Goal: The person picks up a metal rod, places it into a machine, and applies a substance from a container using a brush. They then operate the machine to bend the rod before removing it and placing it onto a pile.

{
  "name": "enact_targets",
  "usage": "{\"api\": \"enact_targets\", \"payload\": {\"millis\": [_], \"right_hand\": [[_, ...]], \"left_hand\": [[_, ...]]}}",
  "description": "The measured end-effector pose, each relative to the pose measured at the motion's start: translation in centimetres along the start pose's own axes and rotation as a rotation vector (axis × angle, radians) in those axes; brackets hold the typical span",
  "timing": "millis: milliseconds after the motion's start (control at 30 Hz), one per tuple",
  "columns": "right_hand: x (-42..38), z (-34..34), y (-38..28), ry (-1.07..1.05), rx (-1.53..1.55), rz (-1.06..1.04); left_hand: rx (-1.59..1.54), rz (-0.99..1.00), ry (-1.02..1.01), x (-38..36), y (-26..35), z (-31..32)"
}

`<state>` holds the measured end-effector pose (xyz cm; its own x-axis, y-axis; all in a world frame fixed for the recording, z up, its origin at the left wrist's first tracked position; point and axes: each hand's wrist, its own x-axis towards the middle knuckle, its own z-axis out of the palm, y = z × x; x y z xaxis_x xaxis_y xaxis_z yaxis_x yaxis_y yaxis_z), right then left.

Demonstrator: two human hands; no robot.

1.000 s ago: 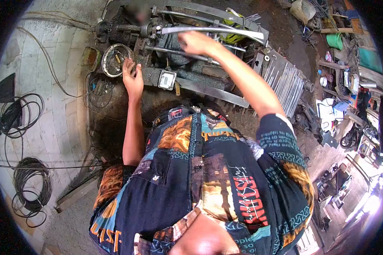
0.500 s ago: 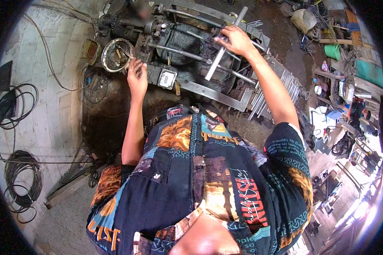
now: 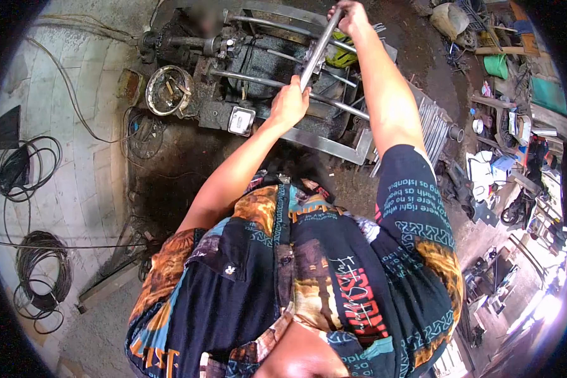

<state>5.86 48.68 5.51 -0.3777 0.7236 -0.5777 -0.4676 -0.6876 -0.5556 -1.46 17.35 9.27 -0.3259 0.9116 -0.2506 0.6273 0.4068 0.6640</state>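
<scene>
A metal bar (image 3: 320, 50) slants across the machine frame, its far end higher in the view. Fingers of my left hand (image 3: 289, 103) are wrapped round the bar's near end, above the front rod (image 3: 249, 78). At the far end my right hand (image 3: 349, 17) is closed round the same bar. Under the middle of the bar lies a dark metal fitting, partly hidden. The long rods of the machine run from left to right beneath both hands.
A round pan (image 3: 168, 91) with small items stands left of the machine, near a small white-faced box (image 3: 240, 120). Thin metal rods (image 3: 432, 131) lie at the right. Cable coils (image 3: 42, 268) are on the left floor; a green bucket (image 3: 496, 66) is far right.
My left hand has moved from beside the pan to the bar's near end. My right hand has shifted up to its far end, and the bar has moved away. Something yellow-green now shows behind it.
</scene>
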Motion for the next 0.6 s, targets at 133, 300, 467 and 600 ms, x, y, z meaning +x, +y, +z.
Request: {"api": "enact_targets", "payload": {"millis": [133, 300, 467, 600], "right_hand": [[-0.4, 0.5, -0.9, 0.043, 0.148, 0.037], [6.2, -8.9, -0.1, -0.341, 0.449, 0.005], [-3.0, -5.0, 3.3, -0.117, 0.671, -0.159], [-3.9, -0.7, 4.7, -0.037, 0.656, -0.254]], "left_hand": [[0.161, -0.040, 0.001, -0.2, 0.6, -1.4], [0.501, -0.028, 0.075, 4.1, -4.4, -6.2], [0.702, 0.089, 0.055, 9.6, -9.3, -9.2], [0.698, 0.085, 0.094, 10.7, -11.7, -10.6]]}}
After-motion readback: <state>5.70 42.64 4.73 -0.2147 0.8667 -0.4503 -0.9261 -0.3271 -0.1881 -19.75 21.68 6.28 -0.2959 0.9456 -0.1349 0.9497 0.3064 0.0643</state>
